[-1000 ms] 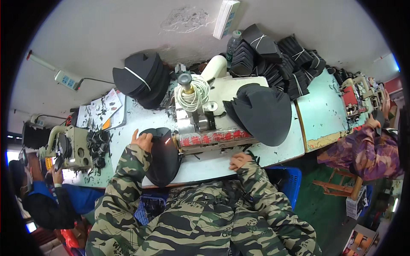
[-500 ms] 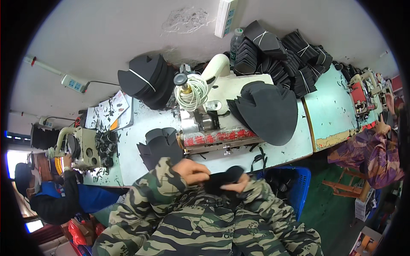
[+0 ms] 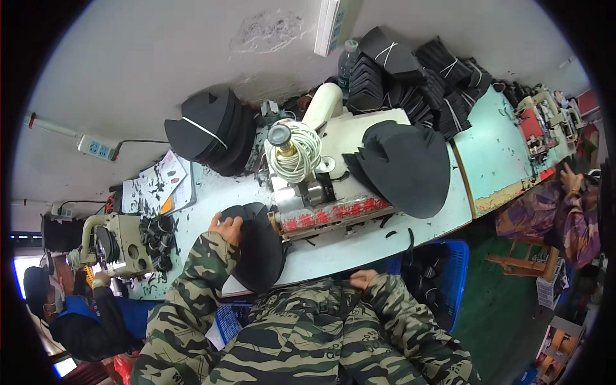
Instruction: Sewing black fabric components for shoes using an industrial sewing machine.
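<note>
My left hand (image 3: 226, 228) lies over the upper left edge of some black flat cut pieces (image 3: 263, 255), its fingers curled round that edge. The pieces lie at the front of the white table, left of the sewing-type machine (image 3: 340, 208). My right hand (image 3: 364, 278) is near my body at the table's front edge, its fingers folded together; what they may hold is hidden. On the machine's bed rests a fan of larger black rounded pieces (image 3: 410, 170). The machine has a cream arm and a coil of white cord (image 3: 295, 157) on its head.
Tied black stacks stand at the back left (image 3: 208, 131) and back right (image 3: 443, 77), beside a plastic bottle (image 3: 347, 64). A blue basket (image 3: 457, 276) with black pieces is right of my knees. Co-workers sit left (image 3: 96, 314) and right (image 3: 545, 218); papers (image 3: 168, 183) lie left.
My left hand has moved left and forward onto the cut pieces at the table's front. The dark piece held between my hands no longer shows there. My right hand stays near my body.
</note>
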`<state>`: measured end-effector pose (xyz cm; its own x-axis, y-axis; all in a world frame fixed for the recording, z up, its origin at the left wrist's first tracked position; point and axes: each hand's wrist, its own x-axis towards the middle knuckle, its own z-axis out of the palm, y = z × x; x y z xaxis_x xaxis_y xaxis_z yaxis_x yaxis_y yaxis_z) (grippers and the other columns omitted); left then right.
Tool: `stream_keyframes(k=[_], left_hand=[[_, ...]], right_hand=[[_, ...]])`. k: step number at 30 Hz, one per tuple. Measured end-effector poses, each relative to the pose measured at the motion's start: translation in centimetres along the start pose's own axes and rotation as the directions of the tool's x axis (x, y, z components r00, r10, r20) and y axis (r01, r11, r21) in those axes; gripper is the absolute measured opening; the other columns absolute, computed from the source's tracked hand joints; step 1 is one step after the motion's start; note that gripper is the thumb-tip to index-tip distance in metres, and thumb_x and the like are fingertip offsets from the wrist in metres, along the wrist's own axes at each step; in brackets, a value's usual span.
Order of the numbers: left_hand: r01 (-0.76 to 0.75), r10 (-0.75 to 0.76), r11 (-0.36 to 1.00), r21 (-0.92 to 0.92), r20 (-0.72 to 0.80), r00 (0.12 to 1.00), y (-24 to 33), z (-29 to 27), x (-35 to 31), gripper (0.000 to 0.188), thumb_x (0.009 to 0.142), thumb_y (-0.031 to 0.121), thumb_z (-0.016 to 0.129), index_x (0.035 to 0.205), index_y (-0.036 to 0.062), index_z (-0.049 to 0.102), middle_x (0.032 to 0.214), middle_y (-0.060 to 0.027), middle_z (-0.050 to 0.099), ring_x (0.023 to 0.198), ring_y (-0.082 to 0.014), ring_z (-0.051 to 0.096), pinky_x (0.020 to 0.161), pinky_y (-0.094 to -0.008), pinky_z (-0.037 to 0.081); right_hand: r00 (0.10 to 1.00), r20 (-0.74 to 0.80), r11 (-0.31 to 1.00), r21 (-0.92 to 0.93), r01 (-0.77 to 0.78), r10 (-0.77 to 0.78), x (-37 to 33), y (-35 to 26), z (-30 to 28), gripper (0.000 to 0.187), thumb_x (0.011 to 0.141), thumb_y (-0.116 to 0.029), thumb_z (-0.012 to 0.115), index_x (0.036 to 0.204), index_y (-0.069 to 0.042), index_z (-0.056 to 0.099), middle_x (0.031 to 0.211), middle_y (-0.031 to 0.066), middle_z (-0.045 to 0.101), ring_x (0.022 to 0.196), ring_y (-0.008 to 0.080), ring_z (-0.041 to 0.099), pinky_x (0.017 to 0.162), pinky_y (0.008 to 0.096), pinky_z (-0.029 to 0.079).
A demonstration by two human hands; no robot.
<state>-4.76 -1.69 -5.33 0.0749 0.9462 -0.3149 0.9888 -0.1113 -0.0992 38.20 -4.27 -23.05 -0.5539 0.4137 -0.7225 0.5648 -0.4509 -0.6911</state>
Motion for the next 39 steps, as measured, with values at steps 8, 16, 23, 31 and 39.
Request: stream_keyframes(k=[8,16,23,31,39], left_hand=[[-0.261,0.272,0.389,-0.884,-0.16,0.949,8.2,-11.3,1.5,0.022,0.083,0.013,0.055,0.103,0.0037,0.06,0.077,-0.0135,0.063,0.063,-0.022,0.063,0.06,-0.0326,0.051],[0.041,-0.13,0.769,-0.638,-0.094,0.987,9.3,-5.8,6.0,0.03,0.083,0.025,0.049,0.094,0.0001,0.06,0.075,-0.0217,0.06,0.072,-0.0375,0.059,0.065,-0.0431,0.044],[0.095,-0.071,0.646,-0.758,0.064,0.995,9.0,-7.3,9.5,0.029,0.079,0.026,0.05,0.084,0.0006,0.063,0.071,-0.0193,0.061,0.069,-0.0348,0.06,0.066,-0.0399,0.044],[-0.155,0.209,0.38,-0.912,-0.079,0.975,6.7,-5.9,10.5,0.023,0.086,0.019,0.047,0.078,0.0016,0.06,0.054,-0.0039,0.052,0.052,-0.0149,0.053,0.05,-0.0325,0.044],[0.081,-0.035,0.975,-0.208,0.217,0.976,0.0,-3.1,2.0,0.031,0.074,0.024,0.064,0.097,0.0088,0.05,0.091,-0.0169,0.059,0.081,-0.0352,0.059,0.068,-0.0451,0.047]], right_hand=[[0.809,0.134,0.82,0.093,0.565,-0.573,-5.0,-18.3,-1.0,0.071,0.072,-0.025,0.072,0.129,-0.001,0.038,0.125,0.0164,0.048,0.116,0.0232,0.045,0.098,0.0338,0.035],[0.897,-0.345,0.929,0.145,0.341,-0.276,-4.6,-22.2,-1.7,0.026,0.079,-0.018,0.061,0.096,0.003,0.063,0.081,0.0093,0.065,0.074,0.0146,0.059,0.07,0.0301,0.046],[0.955,-0.263,0.843,0.474,0.254,-0.14,-5.3,-23.1,-0.8,0.031,0.08,-0.018,0.06,0.1,0.006,0.058,0.084,0.0136,0.065,0.077,0.0209,0.062,0.071,0.032,0.049],[0.99,-0.133,0.899,0.438,0.013,0.051,-10.6,-25.3,0.9,0.048,0.082,-0.039,0.059,0.106,0.004,0.055,0.097,0.0141,0.064,0.076,0.0242,0.063,0.062,0.0316,0.05],[0.289,-0.453,0.443,-0.89,-0.104,-0.843,-13.8,-24.7,-13.1,0.047,0.066,-0.009,0.057,0.113,-0.005,0.052,0.117,0.0153,0.051,0.11,0.0315,0.047,0.092,0.042,0.035]])
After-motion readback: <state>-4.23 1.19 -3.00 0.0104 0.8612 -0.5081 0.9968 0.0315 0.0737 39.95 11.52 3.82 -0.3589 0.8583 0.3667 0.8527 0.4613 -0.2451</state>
